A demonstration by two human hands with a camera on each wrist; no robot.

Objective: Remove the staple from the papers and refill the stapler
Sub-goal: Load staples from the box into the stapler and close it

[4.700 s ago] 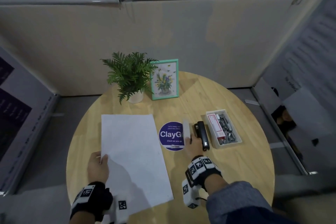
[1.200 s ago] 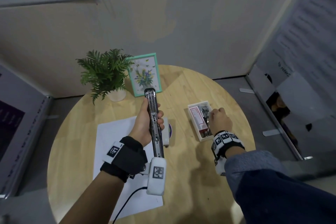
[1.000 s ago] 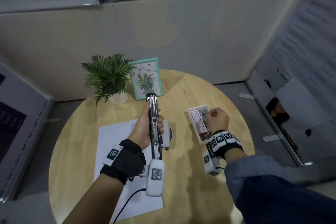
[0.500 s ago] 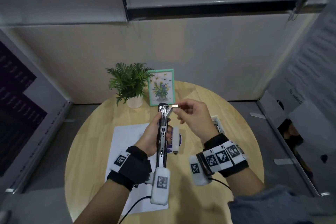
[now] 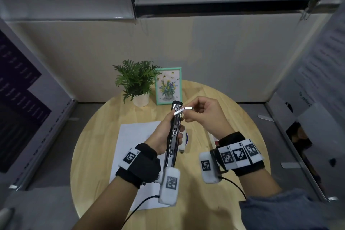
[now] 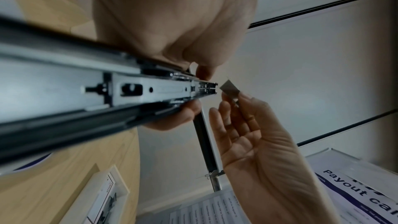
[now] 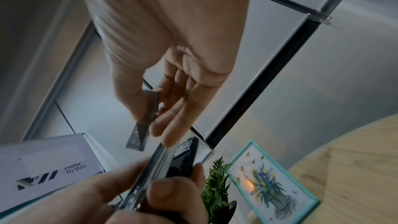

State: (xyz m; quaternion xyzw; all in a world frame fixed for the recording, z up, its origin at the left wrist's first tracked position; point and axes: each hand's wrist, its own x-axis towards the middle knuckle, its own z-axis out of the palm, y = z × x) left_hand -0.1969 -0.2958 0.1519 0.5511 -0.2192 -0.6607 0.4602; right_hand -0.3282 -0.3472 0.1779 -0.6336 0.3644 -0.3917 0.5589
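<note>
Above the middle of the round table (image 5: pixel 214 99), the left hand (image 5: pixel 160 136) wraps around the opened stapler (image 5: pixel 174 132); the right hand (image 5: pixel 207 115) pinches a staple strip (image 5: pixel 183 109) at its far tip (papers (image 5: pixel 134 136) lie below). Best to line the strip up with the channel, then slide gently.

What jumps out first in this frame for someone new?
The two hands raised over the round wooden table: the left hand grips the opened stapler, its metal channel exposed, and the right hand pinches a strip of staples at the stapler's far tip. Behind them stand a small potted plant and a teal-framed flower picture; a white sheet of paper lies under the left forearm.
</note>
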